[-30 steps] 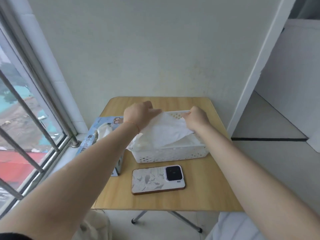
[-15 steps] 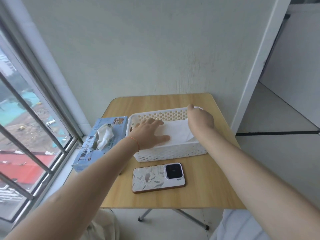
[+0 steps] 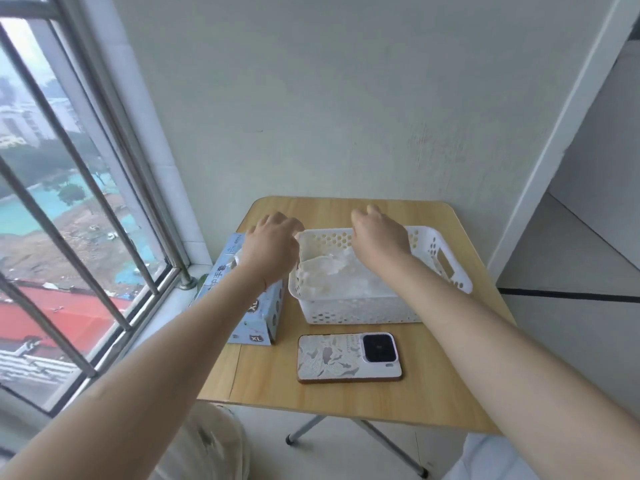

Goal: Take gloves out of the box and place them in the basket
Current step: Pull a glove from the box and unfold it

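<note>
A white perforated basket (image 3: 360, 311) stands on the wooden table (image 3: 346, 400) with crumpled translucent white gloves (image 3: 332, 271) lying inside. To its left lies the blue glove box (image 3: 258, 311), and a bit of glove (image 3: 236, 260) pokes from its top opening. My left hand (image 3: 273, 244) hovers over the box's far end and the basket's left corner, fingers loosely curled, holding nothing that I can see. Above the basket's back rim hangs my right hand (image 3: 377, 233), fingers bent downward and empty.
A phone (image 3: 349, 356) with a patterned case lies face down in front of the basket. A barred window (image 3: 79, 209) and its sill run along the left, and a wall stands close behind the table. The floor drops away at the right.
Both hands have let go of the glove and risen out of the basket. My left hand has moved left toward the glove box. The glove now lies in the basket.
</note>
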Motion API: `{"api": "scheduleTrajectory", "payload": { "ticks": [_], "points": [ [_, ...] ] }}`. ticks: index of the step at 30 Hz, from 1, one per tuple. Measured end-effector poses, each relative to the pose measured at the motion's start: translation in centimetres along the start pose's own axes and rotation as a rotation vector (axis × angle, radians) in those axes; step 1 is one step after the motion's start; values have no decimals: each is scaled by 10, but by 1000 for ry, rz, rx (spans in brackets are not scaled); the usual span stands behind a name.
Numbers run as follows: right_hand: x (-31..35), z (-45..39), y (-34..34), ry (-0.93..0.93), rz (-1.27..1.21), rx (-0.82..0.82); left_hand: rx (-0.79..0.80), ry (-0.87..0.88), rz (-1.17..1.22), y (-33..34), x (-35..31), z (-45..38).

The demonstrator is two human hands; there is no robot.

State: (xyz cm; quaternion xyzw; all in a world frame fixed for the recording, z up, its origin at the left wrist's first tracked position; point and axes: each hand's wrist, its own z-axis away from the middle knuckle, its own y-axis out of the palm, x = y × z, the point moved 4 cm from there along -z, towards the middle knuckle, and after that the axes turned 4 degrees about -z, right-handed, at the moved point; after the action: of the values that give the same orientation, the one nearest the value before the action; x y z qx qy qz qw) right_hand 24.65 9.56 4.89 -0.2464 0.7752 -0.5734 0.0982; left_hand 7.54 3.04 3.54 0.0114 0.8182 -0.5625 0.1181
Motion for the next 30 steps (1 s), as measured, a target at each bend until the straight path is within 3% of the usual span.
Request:
{"api": "scheduleTrajectory", "payload": {
  "ticks": [4,8,11,17,23,27,30],
  "points": [
    [62,-13,17,-98,-298,43,-46,-232,51,-12,55,19],
    [116,-23,33,-182,-451,143,98,-412,161,-6,96,34],
    [137,-27,45,-213,-472,231,123,-383,244,-4,106,39],
    [145,-31,60,-160,-433,378,-45,-341,500,-17,105,40],
    [141,-35,54,-109,-505,255,207,-295,542,-1,108,50],
    [139,-46,30,-124,-583,39,170,-307,548,5,108,56],
    [140,-43,28,-140,-578,172,159,-309,576,8,108,58]
  ]
}}
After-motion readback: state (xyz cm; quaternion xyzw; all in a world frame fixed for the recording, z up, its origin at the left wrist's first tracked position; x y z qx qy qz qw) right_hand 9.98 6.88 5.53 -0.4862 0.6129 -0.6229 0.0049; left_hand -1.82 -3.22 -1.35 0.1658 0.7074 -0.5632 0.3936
